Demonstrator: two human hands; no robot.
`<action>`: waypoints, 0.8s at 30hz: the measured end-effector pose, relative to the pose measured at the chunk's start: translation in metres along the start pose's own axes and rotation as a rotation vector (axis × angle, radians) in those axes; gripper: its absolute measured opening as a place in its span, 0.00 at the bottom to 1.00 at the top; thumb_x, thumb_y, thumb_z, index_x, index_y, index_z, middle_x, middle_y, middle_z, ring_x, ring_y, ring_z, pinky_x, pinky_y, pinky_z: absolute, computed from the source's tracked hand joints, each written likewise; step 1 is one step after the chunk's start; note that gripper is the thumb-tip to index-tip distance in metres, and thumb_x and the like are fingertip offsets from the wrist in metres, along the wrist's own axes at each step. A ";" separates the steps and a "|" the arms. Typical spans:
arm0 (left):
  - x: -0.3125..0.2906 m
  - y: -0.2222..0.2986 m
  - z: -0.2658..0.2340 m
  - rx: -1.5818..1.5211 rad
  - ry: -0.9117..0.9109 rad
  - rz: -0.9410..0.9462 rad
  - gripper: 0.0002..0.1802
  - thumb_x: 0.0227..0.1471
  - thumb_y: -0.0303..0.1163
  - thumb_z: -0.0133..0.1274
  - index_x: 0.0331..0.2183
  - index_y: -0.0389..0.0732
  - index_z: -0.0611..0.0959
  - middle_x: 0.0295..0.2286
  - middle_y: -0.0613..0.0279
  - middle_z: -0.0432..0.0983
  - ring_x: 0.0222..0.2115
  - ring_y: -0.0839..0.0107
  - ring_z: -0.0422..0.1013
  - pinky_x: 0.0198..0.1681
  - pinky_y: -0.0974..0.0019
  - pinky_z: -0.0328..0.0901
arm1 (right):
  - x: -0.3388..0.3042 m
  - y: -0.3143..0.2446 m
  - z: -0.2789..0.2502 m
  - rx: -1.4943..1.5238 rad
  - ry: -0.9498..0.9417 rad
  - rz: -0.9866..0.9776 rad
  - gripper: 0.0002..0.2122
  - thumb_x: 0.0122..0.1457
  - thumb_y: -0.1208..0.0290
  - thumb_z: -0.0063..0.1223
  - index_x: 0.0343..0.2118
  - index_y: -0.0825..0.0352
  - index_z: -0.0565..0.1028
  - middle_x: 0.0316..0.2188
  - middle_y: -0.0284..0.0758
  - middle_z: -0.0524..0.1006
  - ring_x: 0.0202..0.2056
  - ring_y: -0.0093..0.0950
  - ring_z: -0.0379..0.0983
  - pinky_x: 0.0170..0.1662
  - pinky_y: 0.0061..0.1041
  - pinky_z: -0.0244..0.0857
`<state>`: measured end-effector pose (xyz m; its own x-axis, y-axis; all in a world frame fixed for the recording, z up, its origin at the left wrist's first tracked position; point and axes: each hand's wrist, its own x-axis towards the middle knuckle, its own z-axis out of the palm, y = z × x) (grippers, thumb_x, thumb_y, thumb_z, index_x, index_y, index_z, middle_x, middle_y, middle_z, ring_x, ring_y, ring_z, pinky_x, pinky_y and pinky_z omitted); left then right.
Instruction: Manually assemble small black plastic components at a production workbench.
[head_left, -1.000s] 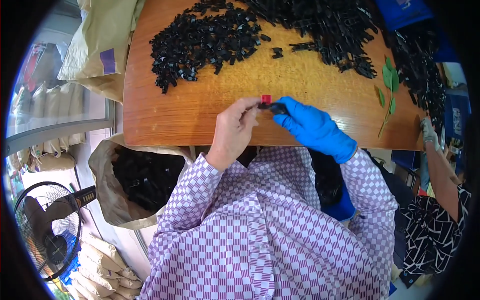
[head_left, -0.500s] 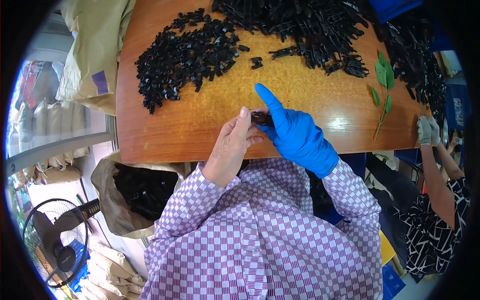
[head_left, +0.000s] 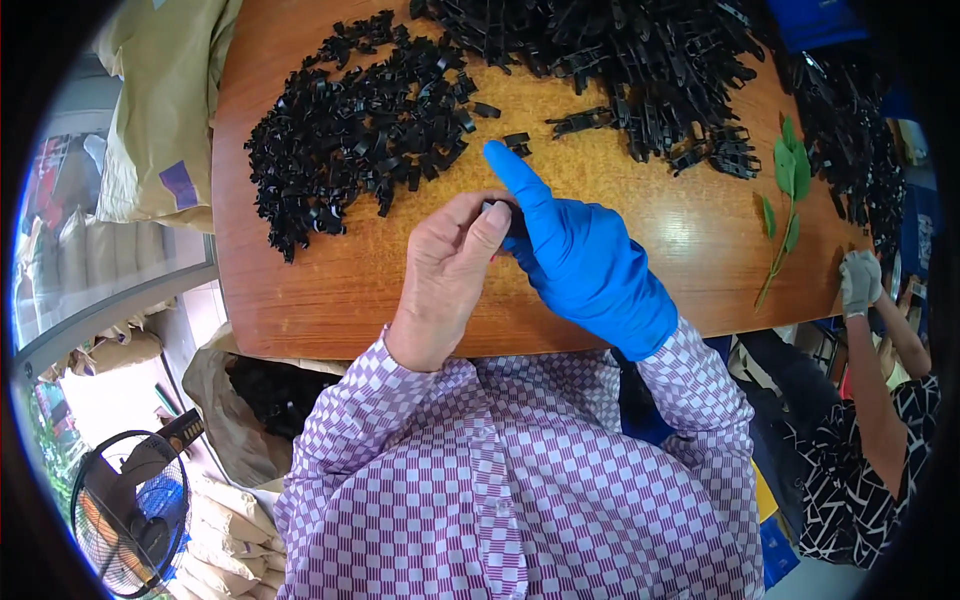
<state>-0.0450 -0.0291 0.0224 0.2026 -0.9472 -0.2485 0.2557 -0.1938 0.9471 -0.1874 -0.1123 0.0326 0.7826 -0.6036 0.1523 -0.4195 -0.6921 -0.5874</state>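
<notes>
In the head view, a small black part was held between the two hands, above the near side of the wooden desk. It was pinched by the fingers of the bare left hand; by the blue-gloved right hand it was gripped with curled fingers, one digit extended, the contact partly hidden. Black clips were heaped at left, longer black pieces toward the right, and a leafy sprig was laid nearby. A purple label was noted on a tan sack; its lettering could not be read.
</notes>
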 end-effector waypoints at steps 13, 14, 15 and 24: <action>0.083 -0.006 -0.016 0.760 -0.075 0.212 0.09 0.57 0.31 0.52 0.35 0.36 0.75 0.29 0.57 0.73 0.26 0.68 0.75 0.32 0.64 0.73 | 0.055 0.092 -0.024 -0.792 -0.027 -0.247 0.29 0.61 0.71 0.49 0.66 0.52 0.58 0.37 0.40 0.73 0.31 0.33 0.73 0.30 0.29 0.71; 0.086 -0.009 -0.012 0.924 -0.059 0.318 0.08 0.56 0.31 0.53 0.35 0.36 0.75 0.29 0.55 0.73 0.25 0.64 0.75 0.31 0.62 0.73 | 0.054 0.089 -0.024 -0.842 -0.030 -0.261 0.29 0.61 0.73 0.49 0.65 0.51 0.59 0.37 0.39 0.73 0.32 0.32 0.73 0.30 0.29 0.71; 0.087 -0.011 -0.009 1.086 -0.042 0.427 0.08 0.55 0.30 0.53 0.35 0.37 0.75 0.29 0.53 0.74 0.24 0.61 0.76 0.30 0.61 0.73 | 0.052 0.091 -0.022 -0.844 -0.028 -0.256 0.29 0.61 0.73 0.49 0.65 0.51 0.59 0.37 0.39 0.73 0.32 0.32 0.73 0.30 0.29 0.71; 0.065 -0.005 -0.021 1.285 -0.063 0.344 0.07 0.52 0.29 0.54 0.36 0.41 0.78 0.28 0.55 0.77 0.24 0.54 0.76 0.27 0.58 0.71 | 0.010 0.078 -0.014 -0.082 0.041 0.039 0.25 0.59 0.77 0.50 0.60 0.55 0.65 0.37 0.37 0.74 0.34 0.32 0.73 0.33 0.27 0.70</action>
<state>-0.0129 -0.0838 -0.0026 0.0236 -0.9996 0.0173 -0.8744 -0.0122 0.4850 -0.2187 -0.1778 0.0000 0.7460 -0.6455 0.1640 -0.4870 -0.6966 -0.5268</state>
